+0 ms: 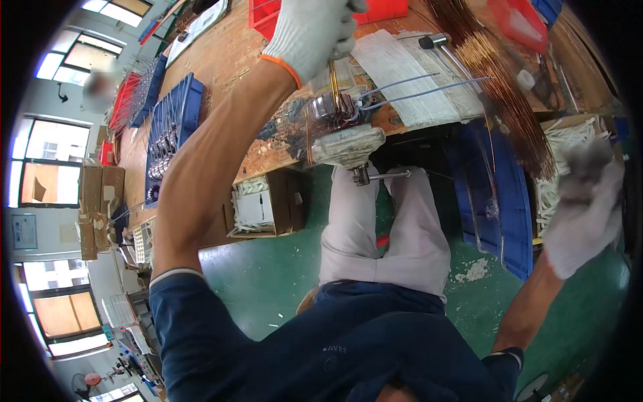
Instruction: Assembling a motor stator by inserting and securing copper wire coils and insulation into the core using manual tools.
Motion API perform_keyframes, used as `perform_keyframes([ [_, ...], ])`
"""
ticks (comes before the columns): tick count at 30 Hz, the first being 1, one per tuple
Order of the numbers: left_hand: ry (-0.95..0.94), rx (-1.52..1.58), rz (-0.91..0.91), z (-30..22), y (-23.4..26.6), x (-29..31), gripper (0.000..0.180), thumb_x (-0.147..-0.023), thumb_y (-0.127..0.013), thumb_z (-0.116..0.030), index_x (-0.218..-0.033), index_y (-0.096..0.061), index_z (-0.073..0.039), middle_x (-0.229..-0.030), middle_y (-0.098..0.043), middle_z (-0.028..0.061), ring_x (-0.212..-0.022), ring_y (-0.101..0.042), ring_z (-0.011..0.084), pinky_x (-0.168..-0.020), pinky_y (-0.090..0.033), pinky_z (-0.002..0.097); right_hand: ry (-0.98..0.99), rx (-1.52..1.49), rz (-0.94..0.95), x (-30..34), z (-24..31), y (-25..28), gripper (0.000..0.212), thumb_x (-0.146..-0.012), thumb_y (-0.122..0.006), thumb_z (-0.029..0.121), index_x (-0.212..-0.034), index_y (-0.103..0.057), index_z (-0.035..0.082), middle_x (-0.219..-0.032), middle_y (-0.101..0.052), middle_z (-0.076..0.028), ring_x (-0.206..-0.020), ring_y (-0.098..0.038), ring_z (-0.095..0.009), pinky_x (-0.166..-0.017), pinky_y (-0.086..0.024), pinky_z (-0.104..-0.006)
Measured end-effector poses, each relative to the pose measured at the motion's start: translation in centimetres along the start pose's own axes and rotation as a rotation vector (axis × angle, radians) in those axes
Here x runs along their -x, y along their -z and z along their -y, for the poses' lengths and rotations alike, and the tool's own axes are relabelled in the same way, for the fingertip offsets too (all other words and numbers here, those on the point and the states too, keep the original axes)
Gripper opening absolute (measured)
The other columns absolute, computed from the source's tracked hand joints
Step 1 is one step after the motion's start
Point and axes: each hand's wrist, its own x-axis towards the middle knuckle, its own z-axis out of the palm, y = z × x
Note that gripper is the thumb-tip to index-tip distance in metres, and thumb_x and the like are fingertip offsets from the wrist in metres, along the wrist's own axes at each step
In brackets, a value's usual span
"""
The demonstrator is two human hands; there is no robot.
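At the top middle, my left hand [311, 37] in a white knit glove with an orange cuff is closed. Yellowish copper wires [333, 79] run up into it from a small wound motor stator [325, 108]. Two blue-grey leads [418, 94] stick out to the right from the stator. It sits at the bench edge on a clamp with a wrapped, dirty white head [349, 144] and a metal bar handle [388, 175]. Far to the right, my gloved right hand [583, 214] is smeared by motion, beside a cardboard box of short white tubes [552, 194]; its fingers cannot be made out.
A long bundle of copper wire [506, 87] lies over the right bench edge. Near it are a hammer-like tool [435, 41], white sheets [408, 77] and a blue plastic bin [492, 194]. Blue trays of stators [171, 120] line the left side. Another box [258, 204] stands under the bench.
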Motion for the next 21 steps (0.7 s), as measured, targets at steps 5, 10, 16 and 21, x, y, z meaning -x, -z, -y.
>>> perform_keyframes([
  [5, 0.169, 0.351, -0.033, 6.0, 3.7, -2.4, 0.039, -0.11, -0.053, -0.036, -0.098, -0.054, 0.001, -0.064, -0.031, -0.0056, -0.048, -0.025, 0.007, -0.04, -0.026, 0.0251, -0.496, 0.062, 0.493, 11.4, -0.4, -1.4, 0.015, -0.106, -0.055, 0.017, -0.102, -0.055, 0.003, -0.071, -0.054, -0.002, -0.054, -0.056, -0.01, -0.046, -0.042, -0.0268],
  [10, 0.173, 0.311, 0.048, 5.3, 3.9, -3.0, 0.033, -0.109, -0.057, -0.03, -0.099, -0.056, 0.001, -0.064, -0.033, -0.0054, -0.048, -0.029, 0.0062, -0.04, -0.027, 0.0245, -0.888, -0.001, 0.814, 17.4, -0.8, -2.1, 0.013, -0.103, -0.06, 0.013, -0.108, -0.057, 0.002, -0.075, -0.059, -0.003, -0.05, -0.056, -0.009, -0.045, -0.047, -0.0259],
  [16, 0.339, 0.471, -0.009, 7.1, 3.8, -3.2, 0.028, -0.108, -0.062, -0.027, -0.102, -0.054, -0.001, -0.062, -0.03, -0.0082, -0.041, -0.027, 0.004, -0.035, -0.027, 0.022, -1.125, -0.161, 0.929, 18.4, 0.0, -5.5, 0.021, -0.106, -0.06, 0.019, -0.115, -0.056, 0.001, -0.078, -0.059, -0.004, -0.053, -0.056, -0.009, -0.046, -0.048, -0.0259],
  [21, 0.354, 0.618, 0.006, 8.3, 5.0, -3.9, 0.025, -0.107, -0.064, -0.022, -0.097, -0.053, -0.002, -0.059, -0.033, -0.009, -0.039, -0.029, 0.0033, -0.033, -0.028, 0.021, -1.316, -0.407, 0.953, 17.6, 0.4, -8.3, 0.034, -0.11, -0.055, 0.035, -0.117, -0.053, 0.002, -0.083, -0.056, -0.006, -0.054, -0.054, -0.012, -0.043, -0.044, -0.0273],
])
